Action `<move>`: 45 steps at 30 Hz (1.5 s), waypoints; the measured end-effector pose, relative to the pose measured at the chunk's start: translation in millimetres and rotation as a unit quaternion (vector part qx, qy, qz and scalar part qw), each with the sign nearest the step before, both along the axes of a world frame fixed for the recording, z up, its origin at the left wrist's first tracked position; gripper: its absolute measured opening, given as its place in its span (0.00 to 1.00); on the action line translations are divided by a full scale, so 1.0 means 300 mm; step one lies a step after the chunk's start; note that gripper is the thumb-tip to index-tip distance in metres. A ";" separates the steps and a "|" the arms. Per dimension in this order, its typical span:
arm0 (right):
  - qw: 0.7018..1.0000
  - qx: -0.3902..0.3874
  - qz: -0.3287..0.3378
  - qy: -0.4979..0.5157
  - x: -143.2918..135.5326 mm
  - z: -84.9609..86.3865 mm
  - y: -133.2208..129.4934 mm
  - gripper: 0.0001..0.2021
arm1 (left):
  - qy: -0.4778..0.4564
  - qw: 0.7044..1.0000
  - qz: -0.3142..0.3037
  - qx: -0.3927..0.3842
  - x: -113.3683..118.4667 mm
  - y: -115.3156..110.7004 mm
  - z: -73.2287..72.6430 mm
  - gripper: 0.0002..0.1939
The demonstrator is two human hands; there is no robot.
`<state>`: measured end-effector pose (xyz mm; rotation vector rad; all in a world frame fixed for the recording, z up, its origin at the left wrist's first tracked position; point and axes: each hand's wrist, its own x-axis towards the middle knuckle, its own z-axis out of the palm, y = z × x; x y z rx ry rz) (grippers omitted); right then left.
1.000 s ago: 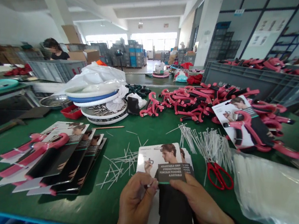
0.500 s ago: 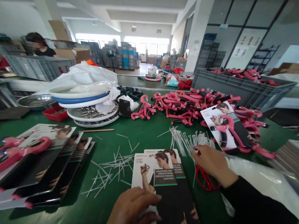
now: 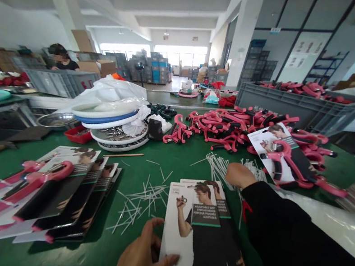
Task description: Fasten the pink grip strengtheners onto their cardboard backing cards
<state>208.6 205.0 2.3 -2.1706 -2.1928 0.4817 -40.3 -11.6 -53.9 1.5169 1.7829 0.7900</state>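
Note:
At the lower centre, two overlapping printed backing cards (image 3: 208,248) lie on the green table. My left hand (image 3: 143,257) is at the left edge of the top card, thumb on its front and fingers around the edge. Farther forward, my right hand (image 3: 240,176) is closed over a pile of white cable ties (image 3: 214,166); its fingertips are hidden. Red-handled scissors (image 3: 245,210) lie mostly under my right sleeve. Loose cable ties (image 3: 141,202) are scattered left of the cards. Farther left are stacked cards with pink hand grips (image 3: 34,181) tied on.
A heap of pink hand grips (image 3: 223,125) lies at the back, with a carded grip (image 3: 279,158) at its right. Behind stands a grey crate (image 3: 292,105). Stacked trays (image 3: 117,141) hold metal parts. A plastic bag (image 3: 323,218) lies right. Another person (image 3: 64,60) is at far left.
My left hand has slid from the card's face to its left edge, with the thumb on top. My right hand has reached farther forward and closed over the cable ties. The view has shifted left.

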 end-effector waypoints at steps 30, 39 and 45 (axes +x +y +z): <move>0.856 -0.073 -0.020 0.511 -0.102 0.004 -0.683 0.19 | -0.572 0.811 0.054 -0.113 0.062 -0.059 0.021 0.32; 0.876 0.135 -0.038 0.461 -0.136 -0.087 -0.799 0.11 | -0.601 0.790 0.021 -0.121 0.116 -0.106 0.026 0.28; 0.897 0.288 0.048 0.332 -0.144 -0.086 -0.811 0.07 | -0.616 0.783 0.058 -0.067 0.189 -0.110 0.024 0.27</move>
